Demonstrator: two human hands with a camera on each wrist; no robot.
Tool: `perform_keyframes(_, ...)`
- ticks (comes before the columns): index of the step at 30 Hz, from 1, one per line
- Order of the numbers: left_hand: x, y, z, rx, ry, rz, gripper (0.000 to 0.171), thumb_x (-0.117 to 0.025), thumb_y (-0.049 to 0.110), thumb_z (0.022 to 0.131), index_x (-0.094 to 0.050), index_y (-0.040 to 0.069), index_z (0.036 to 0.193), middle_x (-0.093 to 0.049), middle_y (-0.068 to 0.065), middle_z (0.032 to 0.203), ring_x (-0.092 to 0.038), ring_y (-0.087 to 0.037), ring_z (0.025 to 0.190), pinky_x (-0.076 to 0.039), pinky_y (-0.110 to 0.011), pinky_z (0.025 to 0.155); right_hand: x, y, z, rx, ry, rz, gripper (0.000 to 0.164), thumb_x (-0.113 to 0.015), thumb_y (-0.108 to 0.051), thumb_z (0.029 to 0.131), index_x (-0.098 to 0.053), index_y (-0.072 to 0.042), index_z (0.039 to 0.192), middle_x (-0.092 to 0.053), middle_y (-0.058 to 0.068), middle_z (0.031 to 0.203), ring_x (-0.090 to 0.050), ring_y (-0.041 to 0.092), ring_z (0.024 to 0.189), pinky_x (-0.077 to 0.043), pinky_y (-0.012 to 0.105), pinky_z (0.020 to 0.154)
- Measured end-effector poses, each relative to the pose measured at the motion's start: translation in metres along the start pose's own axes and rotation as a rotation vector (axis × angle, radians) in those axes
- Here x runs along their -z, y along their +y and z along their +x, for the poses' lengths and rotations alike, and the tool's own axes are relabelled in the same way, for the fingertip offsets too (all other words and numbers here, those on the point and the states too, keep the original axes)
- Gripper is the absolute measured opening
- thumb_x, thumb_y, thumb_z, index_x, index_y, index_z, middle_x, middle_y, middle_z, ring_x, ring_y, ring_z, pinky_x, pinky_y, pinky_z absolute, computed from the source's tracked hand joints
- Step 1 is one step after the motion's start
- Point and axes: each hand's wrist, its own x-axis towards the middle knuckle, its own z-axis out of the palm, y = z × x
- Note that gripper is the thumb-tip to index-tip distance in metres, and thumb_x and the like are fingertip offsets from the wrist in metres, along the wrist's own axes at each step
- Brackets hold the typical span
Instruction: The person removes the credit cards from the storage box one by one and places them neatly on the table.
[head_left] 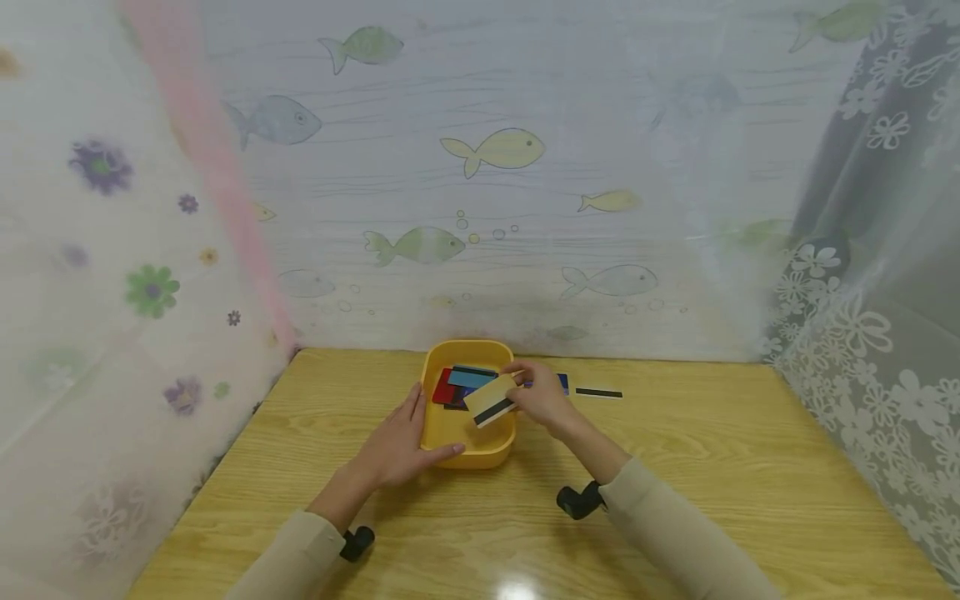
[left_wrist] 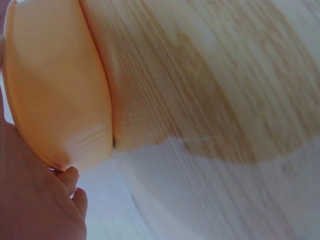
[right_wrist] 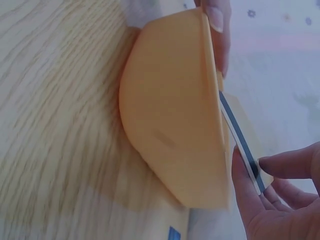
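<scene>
A person's right hand (head_left: 543, 400) pinches a cream card (head_left: 489, 397) between thumb and fingers over the right side of a yellow tray (head_left: 487, 459), while the left hand (head_left: 393, 446) lies spread at the tray's near left corner, thumb over the near rim, fingers along the left wall. Ahead of that thumb, inside the tray, lie a red card (head_left: 443, 387), a light-blue card (head_left: 472, 379) with a dark stripe and at least 1 darker card, partly covered by the cream card from above. Past the right hand, on the wood-grain table (head_left: 712, 467), a dark-blue card (head_left: 562, 383) is half hidden behind it; a white card (head_left: 598, 395) with a black stripe lies farther right. The tray's right rim runs close by the pinching fingers. The cream card hangs tilted, its long axis slanting from those fingertips to a free end pointing left and toward the person; its black stripe follows the near long edge.
</scene>
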Motion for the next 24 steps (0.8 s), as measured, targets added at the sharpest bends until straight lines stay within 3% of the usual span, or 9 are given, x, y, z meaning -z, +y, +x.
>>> perform_keyframes(6,0.001,0.0,0.001,-0.008,0.008,0.011,0.125,-0.049,0.088,0.083,-0.008,0.002,0.164,-0.004,-0.014,0.172,-0.021,-0.04,0.154,-0.027,-0.055,0.121,0.012,0.0,-0.002,0.01,0.023,0.016,0.039,-0.062,0.011,0.091,-0.063,0.005,0.129,-0.059,0.021,0.107,-0.068,0.029,0.083,-0.063,0.038,0.072)
perform_keyframes(18,0.001,-0.001,-0.001,-0.011,-0.003,0.008,0.125,-0.05,0.088,0.083,-0.009,0.001,0.163,-0.005,-0.014,0.172,-0.022,-0.039,0.154,-0.027,-0.055,0.121,0.033,0.013,-0.006,-0.014,0.024,0.023,0.042,-0.059,0.009,0.094,-0.057,0.009,0.136,-0.06,0.026,0.112,-0.069,0.032,0.09,-0.062,0.045,0.08)
perform_keyframes(24,0.001,0.0,-0.001,-0.013,-0.003,0.003,0.125,-0.05,0.087,0.083,-0.008,0.001,0.163,-0.004,-0.014,0.172,-0.021,-0.039,0.154,-0.027,-0.055,0.121,0.044,0.012,-0.01,-0.008,0.019,0.022,0.042,-0.06,0.006,0.096,-0.055,0.009,0.137,-0.058,0.026,0.113,-0.069,0.033,0.091,-0.063,0.04,0.078)
